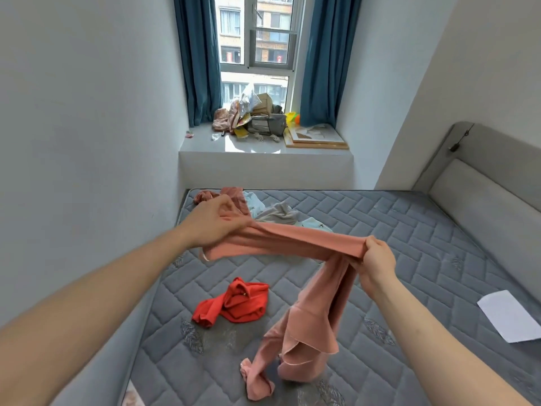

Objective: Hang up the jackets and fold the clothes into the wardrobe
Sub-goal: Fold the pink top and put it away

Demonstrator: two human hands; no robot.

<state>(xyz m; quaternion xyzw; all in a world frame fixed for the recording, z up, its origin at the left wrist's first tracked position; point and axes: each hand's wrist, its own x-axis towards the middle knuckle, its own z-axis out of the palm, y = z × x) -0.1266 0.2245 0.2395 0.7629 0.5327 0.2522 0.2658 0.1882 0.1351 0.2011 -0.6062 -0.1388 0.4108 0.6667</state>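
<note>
Salmon-pink soft knit garment (292,244), stretched above grey quilted mattress (409,244), pinched closed by left hand (218,222) and right hand (377,263); risk: dangling legs twist, spoiling fold.

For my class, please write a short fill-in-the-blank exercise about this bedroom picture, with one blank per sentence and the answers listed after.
1. The left hand and right hand stretch a ____ coloured garment between them.
2. A crumpled red garment lies on the grey ____.
3. The white sheet of paper lies near the mattress edge on the person's ____ side.
4. The window has ____ curtains.

Answers: pink; mattress; right; blue
</note>
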